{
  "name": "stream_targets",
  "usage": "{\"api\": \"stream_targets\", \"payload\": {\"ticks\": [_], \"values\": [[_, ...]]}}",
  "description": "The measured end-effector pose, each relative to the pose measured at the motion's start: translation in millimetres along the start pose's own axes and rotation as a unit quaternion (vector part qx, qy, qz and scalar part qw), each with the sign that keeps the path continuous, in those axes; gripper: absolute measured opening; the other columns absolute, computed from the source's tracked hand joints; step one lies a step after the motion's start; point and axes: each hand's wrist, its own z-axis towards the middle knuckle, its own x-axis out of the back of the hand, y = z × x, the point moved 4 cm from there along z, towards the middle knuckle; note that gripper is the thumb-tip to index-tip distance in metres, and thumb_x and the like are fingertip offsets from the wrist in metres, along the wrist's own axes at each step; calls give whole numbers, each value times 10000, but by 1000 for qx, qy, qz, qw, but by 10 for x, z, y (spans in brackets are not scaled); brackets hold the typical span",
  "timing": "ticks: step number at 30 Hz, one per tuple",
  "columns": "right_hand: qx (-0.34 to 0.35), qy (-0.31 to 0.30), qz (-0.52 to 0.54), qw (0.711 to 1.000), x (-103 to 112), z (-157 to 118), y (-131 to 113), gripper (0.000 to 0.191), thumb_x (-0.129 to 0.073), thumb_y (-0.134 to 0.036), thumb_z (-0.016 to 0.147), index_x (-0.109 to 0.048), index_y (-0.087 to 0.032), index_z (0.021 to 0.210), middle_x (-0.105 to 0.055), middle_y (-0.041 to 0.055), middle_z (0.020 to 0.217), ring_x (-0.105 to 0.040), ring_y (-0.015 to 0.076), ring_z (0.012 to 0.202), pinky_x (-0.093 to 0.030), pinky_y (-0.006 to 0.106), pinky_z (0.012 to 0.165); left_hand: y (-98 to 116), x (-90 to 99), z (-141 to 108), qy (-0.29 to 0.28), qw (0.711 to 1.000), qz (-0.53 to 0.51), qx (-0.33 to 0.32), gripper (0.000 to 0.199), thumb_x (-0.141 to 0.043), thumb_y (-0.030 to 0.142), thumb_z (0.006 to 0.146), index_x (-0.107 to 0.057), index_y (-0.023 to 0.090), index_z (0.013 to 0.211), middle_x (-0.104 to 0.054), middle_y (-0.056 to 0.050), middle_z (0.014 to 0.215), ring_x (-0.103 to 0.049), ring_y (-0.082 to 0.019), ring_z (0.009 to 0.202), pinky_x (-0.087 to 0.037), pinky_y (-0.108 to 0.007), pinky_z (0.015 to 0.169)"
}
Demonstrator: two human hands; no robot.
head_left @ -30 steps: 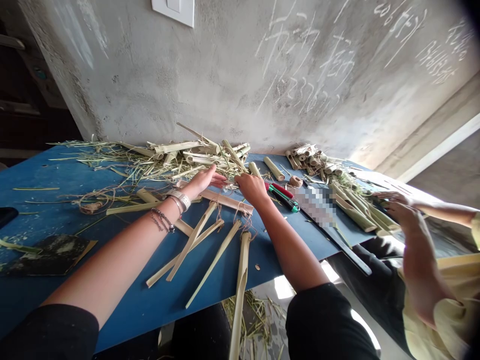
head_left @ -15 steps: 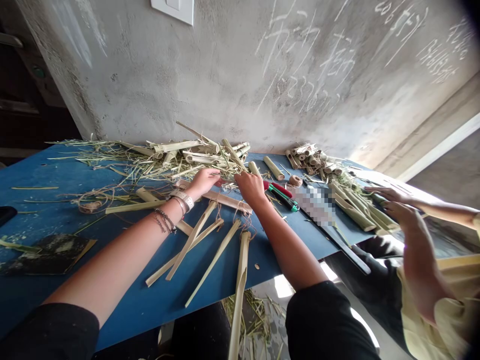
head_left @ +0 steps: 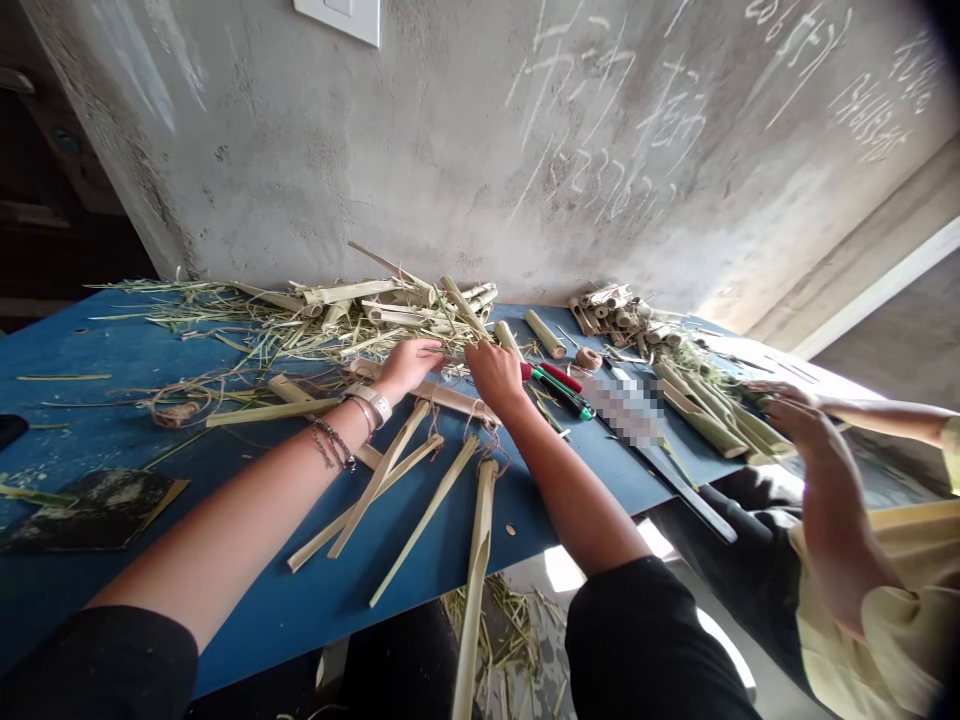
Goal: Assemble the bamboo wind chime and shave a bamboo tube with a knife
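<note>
Here the left hand [head_left: 411,366] and right hand [head_left: 496,378] meet, fingers curled narrow, though I can't tell whether they grip cord. Just bodyward of the fingertips lies the bamboo crosspiece [head_left: 459,401], its tied bamboo pieces [head_left: 484,505] fanned nearer still, probably keeping cords apart; right of the fingers, the red-and-green-handled tool [head_left: 561,389] lies reachable.

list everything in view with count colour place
wall: one, grey, behind table
switch plate: one, white, on wall
writing: several lines, white, wall
table: one, blue, below hands
bamboo scraps: many, pale, back
short tubes: many, tan, back right
long tubes: several, green, right
bamboo bar: one, tan, by hands
strips: at least four, pale, bar's near side
twine bundles: two, brown, left and right
tool handles: count unclear, red and green, right
long tool: one, dark, right
board: one, dark, left
co-worker's hands: two, bare, far right
left hand: one, bare, by bar
right hand: one, bare, by bar
</note>
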Motion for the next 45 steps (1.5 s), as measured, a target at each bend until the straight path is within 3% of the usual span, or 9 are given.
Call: {"api": "stream_targets", "payload": {"ticks": [7, 13, 18, 21, 27, 34, 40, 45], "values": [[15, 26, 14, 999, -38, 17, 44, 293, -337, -127, 929, -588, -178, 1071, -623, 107, 996, -582, 192, 841, -384, 300, 724, 33, -9, -32, 11, 999, -39, -19, 361, -579, 159, 808, -598, 59, 1154, -666, -146, 995, -628, -209, 914, -462, -325, 882], [22, 52, 37, 998, -26, 5, 40, 275, -341, -146, 933, -581, -181, 1063, -614, 93, 1016, -564, 189, 860, -365, 297, 735, 18, -10, -15, -22, 998, -57, -17, 316, -561, 173, 815, -621, 62, 1105, -677, -115, 927, -619, -175, 847, -453, -307, 856], [14, 46, 48, 998, 0, -9, 16, 273, -329, -154, 935, -577, -178, 1048, -601, 93, 1042, -555, 192, 886, -372, 287, 724, 25, 8, 14, -48, 998, -43, -25, 181, -555, 212, 822, -660, 78, 883, -658, -65, 790, -573, -151, 770, -419, -287, 828], [-3, 43, 48, 998, 14, -17, 11, 280, -315, -167, 939, -566, -189, 1061, -589, 89, 1061, -549, 197, 912, -389, 283, 715, 52, 1, 8, -58, 997, -27, -39, 223, -548, 262, 836, -615, 88, 714, -614, -47, 706, -531, -140, 724, -399, -272, 797], [-28, 23, 44, 998, 21, -35, -1, 288, -284, -190, 948, -532, -205, 1094, -561, 95, 1106, -560, 193, 907, -431, 272, 667, 52, -62, -7, -84, 994, -2, -77, 255, -434, 275, 890, -533, 122, 712, -557, -16, 645, -507, -128, 644, -389, -253, 713], [-24, 10, 37, 999, 5, -31, -25, 252, -300, -174, 937, -526, -212, 1042, -606, 69, 1034, -617, 197, 840, -462, 281, 642, -33, -58, 27, -75, 991, 33, -101, 307, -438, 319, 876, -453, 154, 617, -470, 8, 552, -431, -119, 539, -342, -242, 588], [-35, -18, 49, 998, -26, -17, -19, 215, -363, -221, 924, -539, -221, 1046, -654, 65, 954, -642, 211, 836, -473, 290, 677, -98, -65, 53, -90, 991, 42, -91, 306, -461, 400, 854, -534, 138, 713, -461, 12, 536, -427, -119, 512, -342, -233, 535], [-38, -20, 49, 998, -25, -18, -25, 215, -405, -266, 911, -565, -224, 1048, -669, 64, 897, -652, 223, 828, -470, 280, 671, -163, -74, 95, -94, 991, 52, -78, 376, -464, 436, 851, -504, 138, 625, -462, -1, 517, -399, -106, 481, -308, -229, 505]]}}
